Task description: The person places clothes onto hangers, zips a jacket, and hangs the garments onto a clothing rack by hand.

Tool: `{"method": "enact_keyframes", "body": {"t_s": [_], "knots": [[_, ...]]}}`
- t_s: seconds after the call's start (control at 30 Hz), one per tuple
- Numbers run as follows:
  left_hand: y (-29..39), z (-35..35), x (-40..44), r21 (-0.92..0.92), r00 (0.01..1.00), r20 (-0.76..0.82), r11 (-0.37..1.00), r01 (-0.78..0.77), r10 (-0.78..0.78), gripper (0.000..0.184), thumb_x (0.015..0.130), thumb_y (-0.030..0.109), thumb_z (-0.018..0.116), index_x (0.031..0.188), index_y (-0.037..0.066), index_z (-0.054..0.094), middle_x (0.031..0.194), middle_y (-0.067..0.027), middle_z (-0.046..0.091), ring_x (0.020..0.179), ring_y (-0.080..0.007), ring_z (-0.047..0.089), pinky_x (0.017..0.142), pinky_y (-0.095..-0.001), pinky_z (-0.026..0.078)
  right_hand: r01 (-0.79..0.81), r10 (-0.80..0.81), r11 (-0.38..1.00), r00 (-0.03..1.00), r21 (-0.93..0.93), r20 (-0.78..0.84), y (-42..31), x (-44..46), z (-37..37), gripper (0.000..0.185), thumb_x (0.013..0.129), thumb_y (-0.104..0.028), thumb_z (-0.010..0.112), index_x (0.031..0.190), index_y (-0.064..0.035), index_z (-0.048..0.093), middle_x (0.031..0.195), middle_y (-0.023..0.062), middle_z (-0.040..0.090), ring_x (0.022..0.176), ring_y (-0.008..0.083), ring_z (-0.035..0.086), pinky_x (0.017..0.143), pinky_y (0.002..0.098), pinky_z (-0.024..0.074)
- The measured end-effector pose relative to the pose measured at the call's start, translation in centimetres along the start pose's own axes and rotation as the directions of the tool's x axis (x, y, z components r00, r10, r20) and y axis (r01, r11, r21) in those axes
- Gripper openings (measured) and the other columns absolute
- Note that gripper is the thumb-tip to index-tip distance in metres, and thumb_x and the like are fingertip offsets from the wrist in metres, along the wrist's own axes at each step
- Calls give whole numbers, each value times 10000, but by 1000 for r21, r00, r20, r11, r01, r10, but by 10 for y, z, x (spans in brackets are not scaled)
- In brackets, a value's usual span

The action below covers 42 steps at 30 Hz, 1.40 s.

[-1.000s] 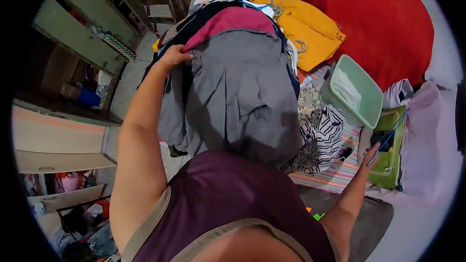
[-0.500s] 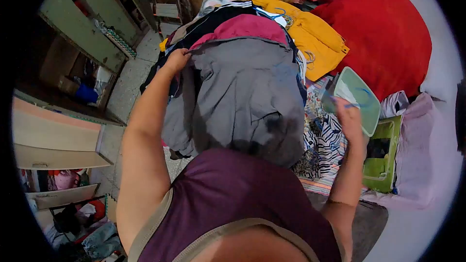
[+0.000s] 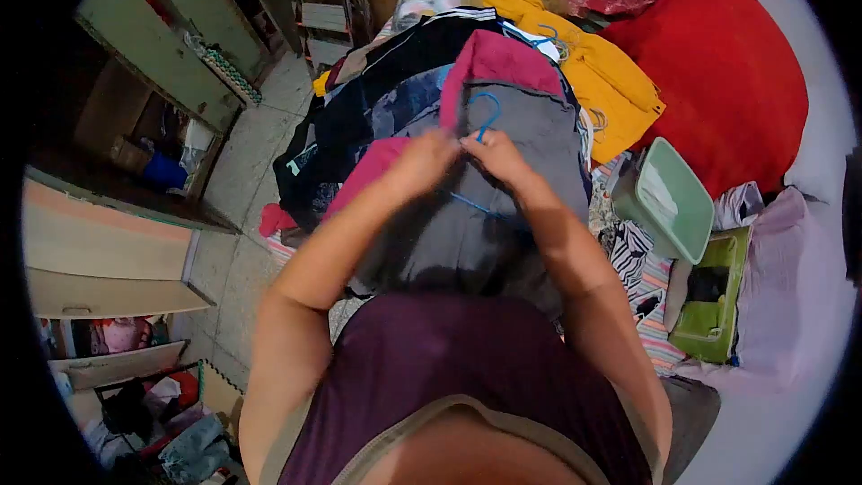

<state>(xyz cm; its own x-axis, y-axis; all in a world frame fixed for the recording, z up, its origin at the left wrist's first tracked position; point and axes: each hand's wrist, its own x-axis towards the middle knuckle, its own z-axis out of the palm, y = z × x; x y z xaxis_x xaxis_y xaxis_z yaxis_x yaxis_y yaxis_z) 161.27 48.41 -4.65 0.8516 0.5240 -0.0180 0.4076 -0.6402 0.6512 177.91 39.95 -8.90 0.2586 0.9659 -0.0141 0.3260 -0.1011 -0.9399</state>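
A grey garment with pink inside (image 3: 539, 139) is spread in front of me, on top of a pile of dark clothes (image 3: 413, 108). Just beneath its folded pink part, my right hand (image 3: 498, 158) is closed on a blue hanger (image 3: 496, 110), whose hook points away from me. The hanger's lower bar shows against the grey cloth. My left hand (image 3: 426, 162), slightly blurred, pinches the garment's edge right beside the right hand. The hanger's shoulders are partly hidden by cloth and hands.
Yellow clothing (image 3: 593, 72) and a large red cloth (image 3: 718, 72) lie at the back right. A pale green tub (image 3: 675, 202) and a lime green basket (image 3: 705, 332) stand on the right. To the left are open cabinets (image 3: 162, 45) and a stepladder (image 3: 323, 18).
My right hand has brought the blue hanger from beside the green tub to the garment. My left hand has moved right and nearer, folding the garment's edge over and uncovering dark clothes.
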Motion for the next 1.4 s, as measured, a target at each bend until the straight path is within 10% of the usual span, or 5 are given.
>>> {"method": "enact_keyframes", "body": {"t_s": [0.67,0.93,1.13,1.33,1.4], "knots": [[-85,-28,46,-76,993,60,993,-93,98,262,833,256,566,948,28,623,872,-162,628,804,-273,608,705,-332,455,-334,26,889,719,-313,-694,139,-52,-116,389,802,-323,585,971,28,597,888,140,616,794,224,568,732,317,447],[-99,-42,49,-81,998,50,996,-26,30,250,820,220,591,938,2,625,868,-155,640,799,-246,619,711,-304,460,-511,496,858,803,47,-329,147,-104,-132,344,803,-311,596,748,28,604,683,161,607,618,260,558,632,353,431],[-91,-37,41,-85,988,131,994,-73,84,268,839,225,582,951,-16,618,825,-117,648,756,-169,602,694,-282,458,-392,-12,755,792,-525,-610,127,-95,-133,321,831,-267,561,674,13,550,588,147,505,549,215,492,565,341,402],[-68,-22,30,79,994,16,991,-108,107,250,813,256,597,913,31,642,880,-162,627,815,-313,608,698,-338,474,-117,95,993,821,-3,-563,28,-87,-101,277,833,-231,540,693,7,561,617,136,547,546,222,513,516,352,388],[-65,-15,24,77,992,-45,991,-110,114,246,810,250,600,907,28,643,876,-161,628,813,-309,611,698,-337,474,218,-556,702,763,-678,-330,13,-80,-75,233,834,-220,542,736,-9,525,595,77,494,555,137,443,511,326,370]]}}
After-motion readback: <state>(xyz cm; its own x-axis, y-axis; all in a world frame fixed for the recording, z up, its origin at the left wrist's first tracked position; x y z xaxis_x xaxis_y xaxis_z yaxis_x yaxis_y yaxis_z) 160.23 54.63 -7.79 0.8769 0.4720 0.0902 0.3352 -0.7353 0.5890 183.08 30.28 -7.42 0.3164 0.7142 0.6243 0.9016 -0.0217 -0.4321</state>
